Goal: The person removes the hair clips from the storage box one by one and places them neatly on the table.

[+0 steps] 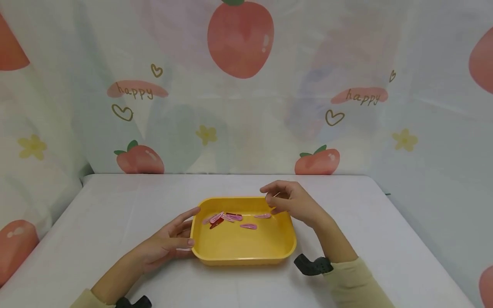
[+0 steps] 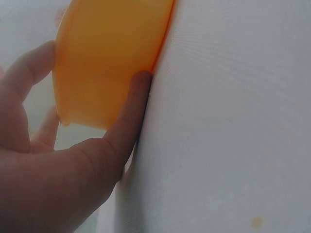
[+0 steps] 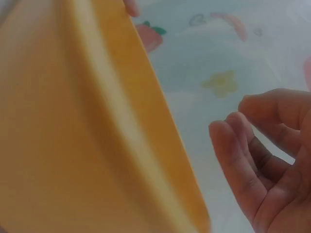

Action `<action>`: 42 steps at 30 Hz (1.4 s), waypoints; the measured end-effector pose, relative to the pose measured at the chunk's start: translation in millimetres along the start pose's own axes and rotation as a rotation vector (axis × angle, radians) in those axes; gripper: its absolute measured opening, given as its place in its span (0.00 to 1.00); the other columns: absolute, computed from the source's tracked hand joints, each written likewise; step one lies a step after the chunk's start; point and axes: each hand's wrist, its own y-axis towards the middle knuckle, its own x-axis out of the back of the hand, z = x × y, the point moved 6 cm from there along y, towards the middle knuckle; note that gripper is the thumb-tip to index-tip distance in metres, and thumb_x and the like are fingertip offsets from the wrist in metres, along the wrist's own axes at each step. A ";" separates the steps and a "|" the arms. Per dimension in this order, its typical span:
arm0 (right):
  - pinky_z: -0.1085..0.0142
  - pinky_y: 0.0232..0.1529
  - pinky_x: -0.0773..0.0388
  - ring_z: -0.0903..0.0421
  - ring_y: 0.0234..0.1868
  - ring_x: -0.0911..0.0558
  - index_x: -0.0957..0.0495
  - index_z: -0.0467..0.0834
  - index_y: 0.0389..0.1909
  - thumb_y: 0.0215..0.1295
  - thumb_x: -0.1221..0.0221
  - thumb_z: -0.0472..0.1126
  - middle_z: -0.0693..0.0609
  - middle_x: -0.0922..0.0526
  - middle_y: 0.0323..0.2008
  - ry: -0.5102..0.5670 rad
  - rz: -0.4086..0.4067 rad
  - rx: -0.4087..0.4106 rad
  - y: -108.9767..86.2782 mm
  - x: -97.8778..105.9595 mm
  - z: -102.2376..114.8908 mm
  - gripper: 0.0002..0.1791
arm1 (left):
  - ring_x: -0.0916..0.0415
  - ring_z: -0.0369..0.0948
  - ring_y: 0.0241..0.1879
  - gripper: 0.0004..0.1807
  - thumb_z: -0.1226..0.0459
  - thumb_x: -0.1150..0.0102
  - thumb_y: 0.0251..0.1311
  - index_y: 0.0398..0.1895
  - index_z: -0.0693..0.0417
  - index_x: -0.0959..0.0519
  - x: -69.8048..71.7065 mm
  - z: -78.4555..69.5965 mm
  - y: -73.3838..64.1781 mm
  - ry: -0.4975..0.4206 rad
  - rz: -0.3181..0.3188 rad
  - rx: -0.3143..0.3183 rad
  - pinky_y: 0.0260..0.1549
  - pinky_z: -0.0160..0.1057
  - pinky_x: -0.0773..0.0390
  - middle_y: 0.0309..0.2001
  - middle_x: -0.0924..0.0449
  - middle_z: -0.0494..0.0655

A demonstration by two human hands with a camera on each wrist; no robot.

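Looking down from the head view, we see a yellow tray on the white worktop, with pink clips and dark red clips on its floor. Most of them lie bunched toward the far left part of the tray, some overlapping; one pink clip sits apart near the middle, and another rests farther right, just beside the right hand. We have the left hand at the tray's left end, fingers spread apart and touching it; the left wrist view shows them set against the rim and the outer wall. Our right hand is over the far right corner, its fingers loosely bent, with the forefinger standing apart from the thumb; whether the other tips touch each other, we cannot tell. In the right wrist view we find that hand near the tray's wall, which is blurred. We wear pale sleeves, and a black mount shows by the right wrist. Behind the worktop hangs a pale cloth printed with red fruit, yellow flowers, hearts and the word "happy".
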 end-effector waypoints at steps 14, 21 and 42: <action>0.64 0.34 0.14 0.49 0.34 0.20 0.20 0.37 0.53 0.67 0.40 0.35 0.47 0.20 0.37 -0.053 0.025 0.001 14.9 -55.7 -21.7 0.15 | 0.34 0.53 0.68 0.44 0.67 0.38 0.64 0.79 0.35 0.48 0.1 -0.1 2.7 0.014 -0.002 -0.003 0.57 0.54 0.22 0.78 0.55 0.59; 0.70 0.32 0.24 0.59 0.30 0.25 0.16 0.47 0.45 0.62 0.38 0.36 0.58 0.20 0.30 -0.436 -0.068 0.058 15.7 -62.6 -23.3 0.11 | 0.34 0.53 0.67 0.45 0.68 0.39 0.65 0.79 0.35 0.49 0.9 0.9 2.8 0.008 0.000 -0.002 0.57 0.54 0.22 0.78 0.56 0.59; 0.69 0.31 0.28 0.60 0.28 0.27 0.16 0.51 0.40 0.58 0.30 0.39 0.61 0.24 0.25 -0.654 0.032 0.063 13.6 -74.3 -25.8 0.10 | 0.34 0.53 0.68 0.44 0.67 0.39 0.65 0.79 0.35 0.49 2.1 1.3 1.3 0.000 -0.003 -0.001 0.57 0.55 0.22 0.78 0.55 0.59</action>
